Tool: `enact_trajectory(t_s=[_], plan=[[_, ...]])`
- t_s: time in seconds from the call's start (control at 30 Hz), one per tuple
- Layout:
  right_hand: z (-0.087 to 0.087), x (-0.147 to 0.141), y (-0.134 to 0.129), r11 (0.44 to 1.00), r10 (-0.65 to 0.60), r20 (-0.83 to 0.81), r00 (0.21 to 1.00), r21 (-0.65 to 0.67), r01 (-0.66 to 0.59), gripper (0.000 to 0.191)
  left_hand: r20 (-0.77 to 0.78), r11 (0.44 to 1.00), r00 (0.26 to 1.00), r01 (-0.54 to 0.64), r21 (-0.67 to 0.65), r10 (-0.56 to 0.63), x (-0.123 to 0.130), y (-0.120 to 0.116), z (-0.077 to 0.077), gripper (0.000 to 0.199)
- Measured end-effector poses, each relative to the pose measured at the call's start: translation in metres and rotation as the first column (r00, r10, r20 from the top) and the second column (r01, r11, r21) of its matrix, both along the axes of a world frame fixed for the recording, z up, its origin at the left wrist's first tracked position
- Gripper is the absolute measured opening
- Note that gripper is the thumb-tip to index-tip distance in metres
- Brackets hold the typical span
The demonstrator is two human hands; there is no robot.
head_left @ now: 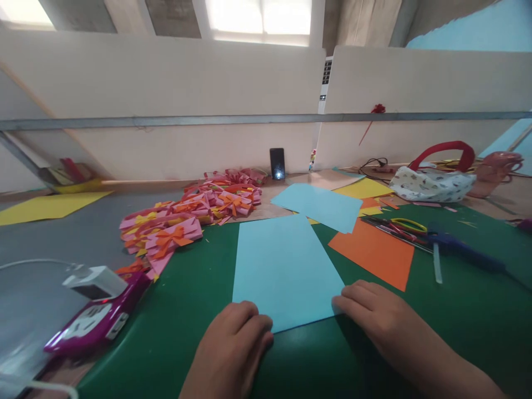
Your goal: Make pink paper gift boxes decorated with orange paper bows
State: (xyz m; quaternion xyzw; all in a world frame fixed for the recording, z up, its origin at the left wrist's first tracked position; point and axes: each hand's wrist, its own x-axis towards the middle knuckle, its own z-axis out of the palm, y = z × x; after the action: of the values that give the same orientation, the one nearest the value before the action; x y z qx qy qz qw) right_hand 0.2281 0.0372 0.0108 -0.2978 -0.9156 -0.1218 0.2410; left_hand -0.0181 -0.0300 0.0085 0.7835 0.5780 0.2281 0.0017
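A light blue sheet of paper [285, 271] lies flat on the green mat [199, 338] in front of me. My left hand [236, 343] has its bent fingers on the sheet's near left corner, with the fingers close together. At the near right corner, my right hand [374, 310] grips the edge, fingertips pressed together on the paper. Another light blue sheet [322, 205] rests just beyond, touching the far edge. To its right is an orange sheet [378, 252], partly under scissors [409, 225] and a blue glue gun [461, 249].
Pink and orange paper pieces with bows [170, 238] are heaped at left. Nearer lies a purple power strip [100, 316] with a white plug [95, 282]. A phone [277, 163] leans on the back wall. A patterned pouch [432, 184] and a pink bottle [492, 174] stand back right.
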Motion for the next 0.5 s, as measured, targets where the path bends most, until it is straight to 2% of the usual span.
enact_trajectory(t_s=[0.1,0.23,0.5], plan=[[0.001,-0.004,0.003,0.999,0.032,0.039,0.999,-0.010,-0.031,0.029,-0.074,0.999,0.997,0.035,0.007,-0.034,-0.005,0.004,-0.002,0.019],[-0.005,-0.006,0.006,1.000,0.009,-0.013,1.000,0.004,-0.009,0.034,-0.171,0.996,0.983,0.071,0.055,-0.061,-0.008,0.003,-0.005,0.018],[-0.012,-0.007,0.012,0.980,-0.064,-0.013,0.998,-0.190,0.061,0.028,-0.186,0.998,0.980,-0.069,-0.006,0.067,-0.004,0.010,-0.004,0.021]])
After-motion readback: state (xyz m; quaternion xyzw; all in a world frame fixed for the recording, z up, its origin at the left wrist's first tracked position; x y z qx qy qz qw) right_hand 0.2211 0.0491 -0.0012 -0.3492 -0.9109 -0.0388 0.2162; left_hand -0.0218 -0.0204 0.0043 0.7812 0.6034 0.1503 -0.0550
